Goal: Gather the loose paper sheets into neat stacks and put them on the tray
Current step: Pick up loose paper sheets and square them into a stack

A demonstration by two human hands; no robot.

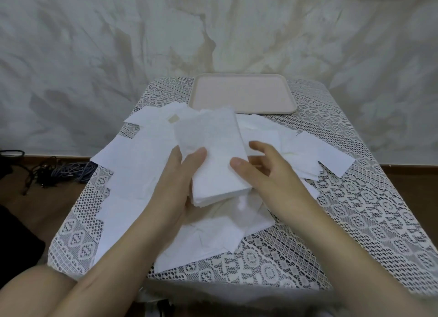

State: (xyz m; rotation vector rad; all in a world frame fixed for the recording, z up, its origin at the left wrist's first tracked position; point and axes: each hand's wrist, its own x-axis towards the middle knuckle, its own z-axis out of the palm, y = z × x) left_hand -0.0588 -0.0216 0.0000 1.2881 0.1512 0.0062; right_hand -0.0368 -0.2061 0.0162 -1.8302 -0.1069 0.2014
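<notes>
Head view: paper stack (213, 150) gripped above loose sheets (132, 165)

Grips the neat white paper stack in the left hand (180, 174), thumb on top, fingers beneath; rests the right hand (267, 172), fingers loosely spread, at its right edge, thumb touching it; hovers over loose sheets strewn across the lace tablecloth (355, 210); stops short of the pink tray (241, 91) at the far edge.

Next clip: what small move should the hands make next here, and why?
Probably close the right hand on the right edge of the stack and square it. The left hand alone grips the stack, its lower edges look fanned, the right hand hovers open beside it, the tray is bare, and loose sheets lie around on the table.
</notes>
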